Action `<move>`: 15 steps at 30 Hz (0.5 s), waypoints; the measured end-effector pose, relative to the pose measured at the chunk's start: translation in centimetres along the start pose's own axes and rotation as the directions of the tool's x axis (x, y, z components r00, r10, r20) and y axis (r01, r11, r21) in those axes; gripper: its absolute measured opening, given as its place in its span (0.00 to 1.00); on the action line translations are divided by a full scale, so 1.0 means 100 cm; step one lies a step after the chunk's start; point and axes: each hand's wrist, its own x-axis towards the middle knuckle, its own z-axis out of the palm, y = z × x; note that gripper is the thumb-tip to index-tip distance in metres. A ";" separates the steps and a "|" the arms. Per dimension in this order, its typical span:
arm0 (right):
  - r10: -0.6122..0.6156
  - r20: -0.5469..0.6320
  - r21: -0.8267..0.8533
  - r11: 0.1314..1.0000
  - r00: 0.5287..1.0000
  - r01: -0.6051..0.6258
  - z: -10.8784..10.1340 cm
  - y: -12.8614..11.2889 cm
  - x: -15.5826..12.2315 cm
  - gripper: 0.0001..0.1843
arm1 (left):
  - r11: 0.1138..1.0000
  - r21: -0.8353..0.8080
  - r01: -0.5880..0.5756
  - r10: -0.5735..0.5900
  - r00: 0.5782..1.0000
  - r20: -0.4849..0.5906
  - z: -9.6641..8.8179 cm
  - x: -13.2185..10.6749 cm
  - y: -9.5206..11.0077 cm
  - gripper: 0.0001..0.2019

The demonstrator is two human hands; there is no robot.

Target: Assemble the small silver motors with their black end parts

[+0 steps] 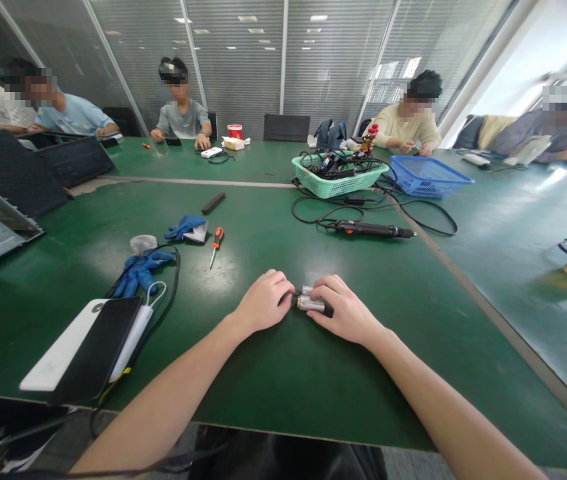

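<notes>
My left hand [265, 301] and my right hand [344, 308] meet on the green table [273, 373] in front of me. Both are curled round a small silvery metal cylinder part [309, 301] that lies between their fingertips, just on the table surface. The left hand pinches its left end, the right hand wraps its right end. What the part is exactly stays too small to tell.
An orange-handled screwdriver [216, 245], blue gloves [141, 270], a phone on a white power bank [91, 343] with cable lie left. An electric screwdriver [371, 230], a teal basket [338, 175] and a blue basket [428, 176] sit farther back. Several people sit around the tables.
</notes>
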 end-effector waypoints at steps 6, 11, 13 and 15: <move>-0.007 -0.010 -0.056 0.998 1.000 0.006 0.001 0.000 0.000 0.18 | 1.000 0.001 -0.003 0.003 1.000 -0.023 0.002 -0.001 -0.003 0.07; 0.045 -0.019 -0.104 0.993 0.999 -0.047 0.002 0.004 0.003 0.23 | 1.000 0.011 0.013 -0.013 1.000 -0.027 0.005 0.000 -0.007 0.07; 0.067 -0.006 -0.124 0.990 0.998 -0.067 0.005 0.008 0.004 0.27 | 1.000 0.015 0.021 -0.020 0.999 -0.033 0.006 0.001 -0.008 0.07; 0.087 0.018 -0.154 0.985 0.996 -0.083 0.009 0.011 0.004 0.30 | 1.000 0.018 0.023 -0.022 0.999 -0.036 0.007 0.001 -0.008 0.07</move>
